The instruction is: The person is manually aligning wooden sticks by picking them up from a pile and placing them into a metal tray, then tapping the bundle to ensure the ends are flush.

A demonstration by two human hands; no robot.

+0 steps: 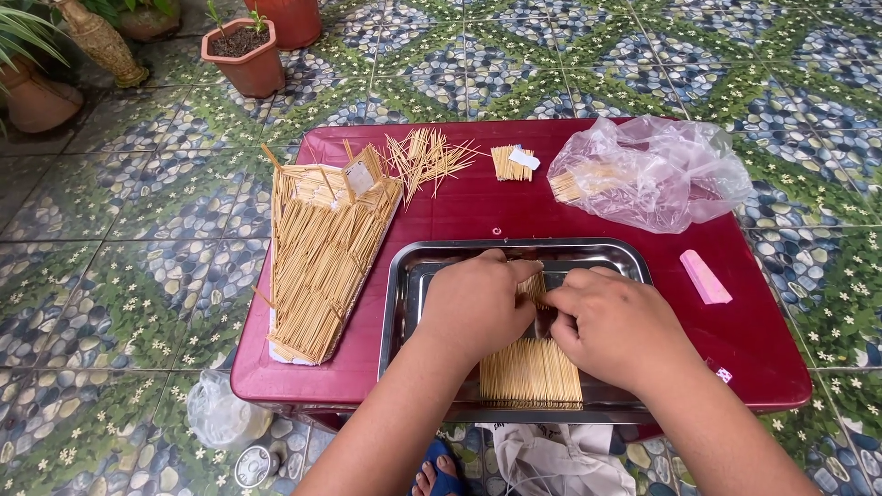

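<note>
Maroon table stands on pebble-patterned floor tiles.

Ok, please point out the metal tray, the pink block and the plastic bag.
metal tray [514,248], head view, far rim.
pink block [706,276], head view, top face.
plastic bag [657,170], head view, crumpled middle.

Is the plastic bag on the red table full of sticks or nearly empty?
Nearly empty. The clear plastic bag lies crumpled on the red table, and only a small bunch of thin sticks shows through its left side.
</note>
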